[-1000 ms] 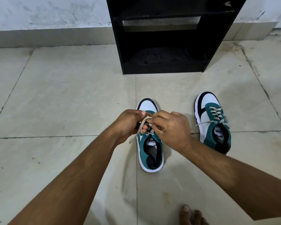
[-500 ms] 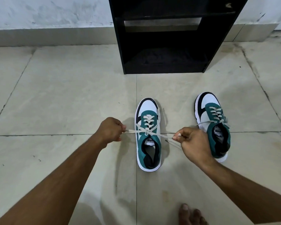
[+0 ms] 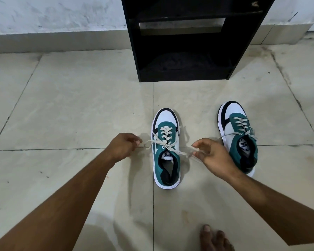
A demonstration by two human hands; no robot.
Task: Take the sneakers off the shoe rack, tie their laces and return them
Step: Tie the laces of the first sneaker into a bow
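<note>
Tiled floor (image 3: 71, 109) carries two sneakers (image 3: 166, 149) (image 3: 237, 134), black shoe rack (image 3: 185, 42), bare foot (image 3: 214, 238).

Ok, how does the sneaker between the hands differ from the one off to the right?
The middle sneaker has its lace ends pulled out sideways, one held by the left hand, one by the right hand; the right sneaker is untouched, its lace ends lying loose. The middle sneaker points straight at the shoe rack; the right sneaker is angled and partly behind the right hand. Both are teal, white and black, on the floor.

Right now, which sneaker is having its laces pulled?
The sneaker nearer the middle: left hand and right hand each pinch one of its lace ends. The other sneaker, farther right, lies untouched.
</note>
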